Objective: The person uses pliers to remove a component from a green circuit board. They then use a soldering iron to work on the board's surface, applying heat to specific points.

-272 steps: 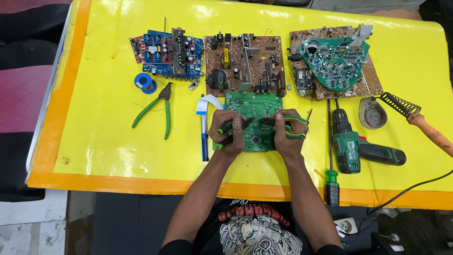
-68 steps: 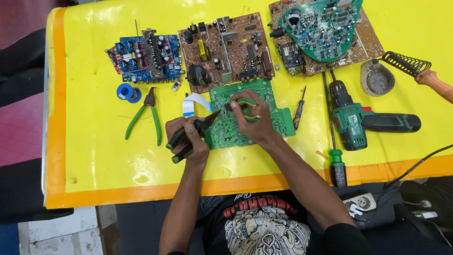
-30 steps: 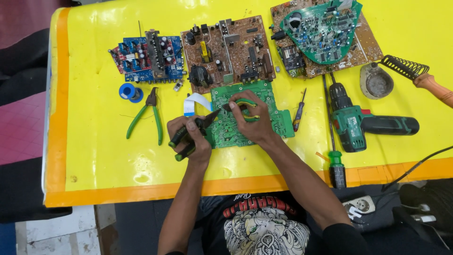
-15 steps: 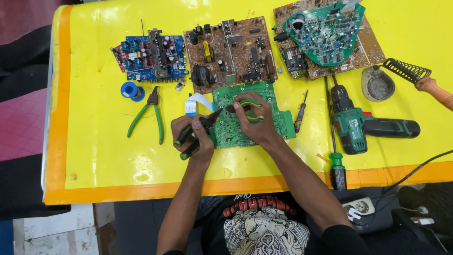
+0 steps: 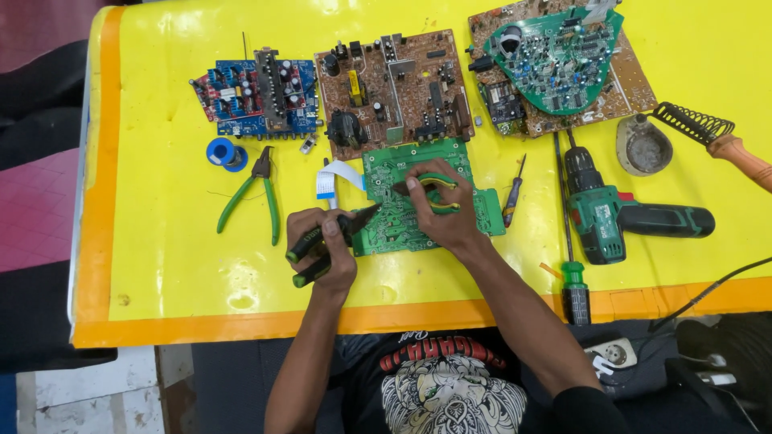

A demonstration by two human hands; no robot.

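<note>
Head view

Step in hand: judged as component work on the green board (image 5: 426, 210), lying flat on the yellow desk (image 5: 161, 265) near its front edge, just below the brown board (image 5: 394, 92)

Left hand (image 5: 326, 253): grip closed round the black-and-green handles of pliers (image 5: 334, 237), nose pointing onto the board's left part

Right hand (image 5: 442, 213): fingers resting on the board's middle, closed on a small green-and-yellow tool (image 5: 438, 193); its kind cannot be told

Next move, judged: fine, steady placing of the plier tip while the other hand pins the board

Materials and shapes
- green board: thin, rigid, stepped outline, dense pale tracks
- brown board: matt, crowded with black parts
- blue board (image 5: 257, 96): small, finned metal block
- ribbon cable (image 5: 334, 177): flat, white, blue-ended
- green pliers (image 5: 253, 201): rubber handles, lying spread
- solder reel (image 5: 223, 153): blue, round
- drill (image 5: 619, 217): green and black plastic
- screwdriver (image 5: 511, 197): slim, dark-handled
- desk: glossy, dimpled, orange border
</note>
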